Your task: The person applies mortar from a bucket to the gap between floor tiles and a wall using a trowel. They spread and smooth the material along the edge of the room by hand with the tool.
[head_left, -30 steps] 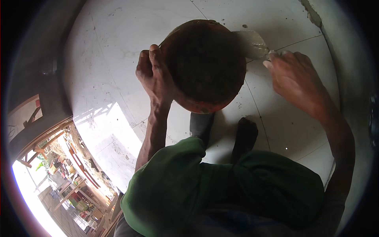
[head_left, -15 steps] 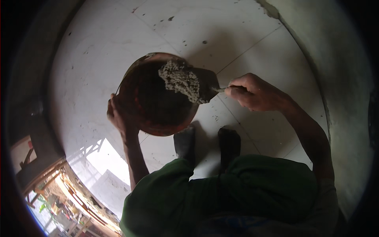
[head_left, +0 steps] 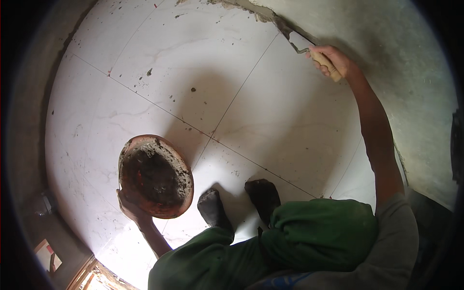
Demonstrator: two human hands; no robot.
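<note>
My left hand grips the side of a reddish round basin low on the left, its fingers partly hidden behind the wall. Inside the basin lies wet grey mortar, smeared up to the rim. At the far right, my right hand is closed round the wooden handle of a trowel. The trowel's dark blade points into the joint where the white floor meets the wall; its edge looks to touch there. How much mortar is on the blade I cannot tell.
White floor tiles with dark joint lines and scattered mortar crumbs spread ahead. A grey wall curves along the right, with a rough mortar strip at its far foot. My dark-covered feet stand right of the basin.
The trowel has moved from over the basin, where it carried a heap of mortar, far ahead to the wall's foot. The basin and my left hand now appear lower and farther left.
</note>
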